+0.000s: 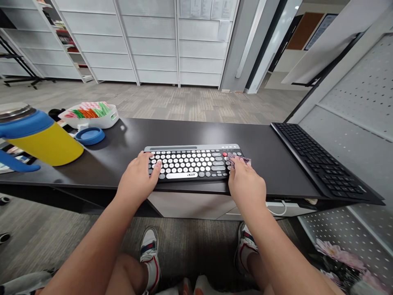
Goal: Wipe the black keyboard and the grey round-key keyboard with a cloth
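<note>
A grey and black keyboard (184,164) with round white keys lies flat near the front edge of the dark desk. My left hand (138,174) grips its left end, the thumb on top of the keys and the other fingers around the side. At the right end, my right hand (247,182) presses a small patterned cloth (236,157) onto the keys. The cloth sticks out beyond the fingertips on both sides. Part of the number keys is hidden under that hand and the cloth.
A yellow and blue mug (46,139) stands at the left, beside a blue lid (90,135) and a white basket (104,119) of colourful items. A second, black keyboard (322,159) lies along the right of the desk (190,133), near a perforated panel (362,90).
</note>
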`<state>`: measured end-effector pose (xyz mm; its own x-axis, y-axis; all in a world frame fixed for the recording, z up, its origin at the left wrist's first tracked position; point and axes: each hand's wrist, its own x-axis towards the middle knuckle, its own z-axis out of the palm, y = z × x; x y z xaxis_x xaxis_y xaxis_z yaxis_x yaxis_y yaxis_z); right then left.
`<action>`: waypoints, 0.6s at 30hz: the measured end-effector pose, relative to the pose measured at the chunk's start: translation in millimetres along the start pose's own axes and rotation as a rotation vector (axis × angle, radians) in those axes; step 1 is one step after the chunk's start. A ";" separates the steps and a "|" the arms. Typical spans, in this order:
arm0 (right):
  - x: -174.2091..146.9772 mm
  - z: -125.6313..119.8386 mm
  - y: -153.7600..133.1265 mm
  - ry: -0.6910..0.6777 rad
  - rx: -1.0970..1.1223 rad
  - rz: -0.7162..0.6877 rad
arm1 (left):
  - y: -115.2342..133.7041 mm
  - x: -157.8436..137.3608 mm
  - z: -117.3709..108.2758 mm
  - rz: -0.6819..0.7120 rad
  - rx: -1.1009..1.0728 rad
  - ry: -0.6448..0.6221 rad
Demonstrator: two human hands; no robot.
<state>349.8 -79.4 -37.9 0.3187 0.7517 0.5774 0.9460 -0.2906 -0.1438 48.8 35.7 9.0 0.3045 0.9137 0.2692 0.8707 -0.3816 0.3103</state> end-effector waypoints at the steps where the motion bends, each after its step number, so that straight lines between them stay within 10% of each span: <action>1: 0.1 -0.3 -0.3 -0.003 0.001 -0.001 | -0.2 -0.2 0.1 0.004 -0.001 0.000; 18: -0.1 -0.2 -0.7 0.012 -0.018 -0.004 | -3.4 -0.5 2.3 0.016 -0.007 0.009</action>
<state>349.1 -79.4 -37.7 0.3137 0.7462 0.5872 0.9461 -0.2979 -0.1269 46.6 36.8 5.7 0.3151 0.9062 0.2820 0.8629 -0.3972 0.3123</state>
